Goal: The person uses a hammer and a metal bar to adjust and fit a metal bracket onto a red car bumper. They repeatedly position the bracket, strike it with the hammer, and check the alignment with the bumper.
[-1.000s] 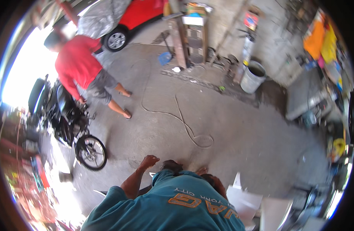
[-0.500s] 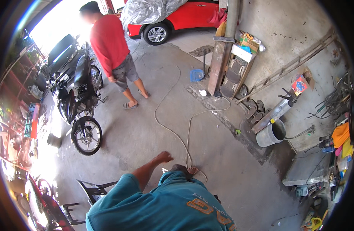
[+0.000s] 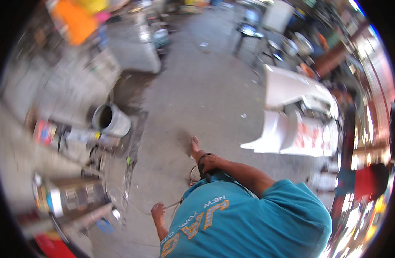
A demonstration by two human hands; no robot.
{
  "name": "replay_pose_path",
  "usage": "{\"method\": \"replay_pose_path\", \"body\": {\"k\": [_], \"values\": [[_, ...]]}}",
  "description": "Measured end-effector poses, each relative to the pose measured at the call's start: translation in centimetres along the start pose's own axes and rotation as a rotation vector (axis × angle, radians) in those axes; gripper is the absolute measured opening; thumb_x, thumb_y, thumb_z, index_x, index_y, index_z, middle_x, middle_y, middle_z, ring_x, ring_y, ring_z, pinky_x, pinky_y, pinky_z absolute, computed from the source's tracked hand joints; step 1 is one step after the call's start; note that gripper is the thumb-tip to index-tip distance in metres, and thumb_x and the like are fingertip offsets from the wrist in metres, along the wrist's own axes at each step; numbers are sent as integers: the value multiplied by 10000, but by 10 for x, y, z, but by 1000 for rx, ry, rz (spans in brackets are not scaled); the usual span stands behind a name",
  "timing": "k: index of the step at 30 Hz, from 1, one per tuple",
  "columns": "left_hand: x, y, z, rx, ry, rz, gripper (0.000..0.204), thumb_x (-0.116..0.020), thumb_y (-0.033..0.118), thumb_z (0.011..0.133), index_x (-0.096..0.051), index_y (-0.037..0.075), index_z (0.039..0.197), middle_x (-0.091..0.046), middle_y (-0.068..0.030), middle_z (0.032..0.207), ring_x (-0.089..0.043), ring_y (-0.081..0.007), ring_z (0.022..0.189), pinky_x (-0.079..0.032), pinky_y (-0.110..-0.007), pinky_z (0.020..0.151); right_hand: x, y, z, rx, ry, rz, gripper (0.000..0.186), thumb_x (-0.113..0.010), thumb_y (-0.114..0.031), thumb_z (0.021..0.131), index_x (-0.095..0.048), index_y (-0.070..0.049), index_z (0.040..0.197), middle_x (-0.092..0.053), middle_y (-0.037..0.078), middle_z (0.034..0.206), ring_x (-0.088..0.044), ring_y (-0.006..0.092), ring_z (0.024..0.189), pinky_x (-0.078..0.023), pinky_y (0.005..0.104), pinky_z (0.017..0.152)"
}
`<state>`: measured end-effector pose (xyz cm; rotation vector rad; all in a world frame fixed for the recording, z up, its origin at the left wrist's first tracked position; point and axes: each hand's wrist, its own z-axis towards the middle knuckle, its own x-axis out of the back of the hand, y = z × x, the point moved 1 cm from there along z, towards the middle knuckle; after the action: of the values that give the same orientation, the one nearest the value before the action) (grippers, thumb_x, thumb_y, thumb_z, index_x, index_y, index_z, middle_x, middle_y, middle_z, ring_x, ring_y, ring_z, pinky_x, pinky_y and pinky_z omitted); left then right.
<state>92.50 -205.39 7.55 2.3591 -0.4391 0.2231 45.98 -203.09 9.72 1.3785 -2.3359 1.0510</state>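
My left hand (image 3: 158, 210) hangs low at my left side, its fingers blurred but loosely apart with nothing seen in them. Just beyond it, a pale cord (image 3: 141, 212) runs along the concrete floor. My right hand (image 3: 210, 163) is in front of my body beside my bare leg. Its fingers curl round something dark, too blurred to name; dark cloth lies close to it. My bare foot (image 3: 194, 144) is stepping forward on the floor.
A grey bucket (image 3: 120, 124) stands against the left wall, near a slanted post. White car body panels (image 3: 298, 90) lie at right. A grey slab-like bench (image 3: 135, 47) is ahead left, and a dark stool (image 3: 249, 30) ahead right. A person in red (image 3: 365, 182) is at far right.
I have turned sharply to the right; the bucket and wall are now on my left, and the motorcycles are out of view. My right hand has come into sight.
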Motion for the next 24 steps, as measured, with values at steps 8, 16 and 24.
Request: {"method": "replay_pose_path", "body": {"k": [8,16,24], "values": [[-68,185,158,-225,-438,588,381,-701,301,952,-701,-28,1143,-725,-86,928,-691,-175,776,-544,-295,664,55,30,23,-302,326,337,510,-729,-339,723,-742,-194,1212,-691,125,1280,-630,336,1227,-529,485,980],[-166,375,310,-167,-593,805,409,-697,288,962,-667,-66,1164,-722,-155,984,-697,-232,794,-570,-354,712,102,101,17,-460,472,876,585,-634,-297,854,-601,-121,1410,-673,196,1302,-636,412,1193,-503,492,1026],[-372,524,314,-314,-778,1176,437,-703,265,953,-667,-88,1209,-740,-197,1046,-716,-277,899,-582,-381,798,105,131,33,-614,781,1254,582,-663,-193,756,-674,-189,1338,-730,154,1204,-677,365,1135,-539,474,936]]}}
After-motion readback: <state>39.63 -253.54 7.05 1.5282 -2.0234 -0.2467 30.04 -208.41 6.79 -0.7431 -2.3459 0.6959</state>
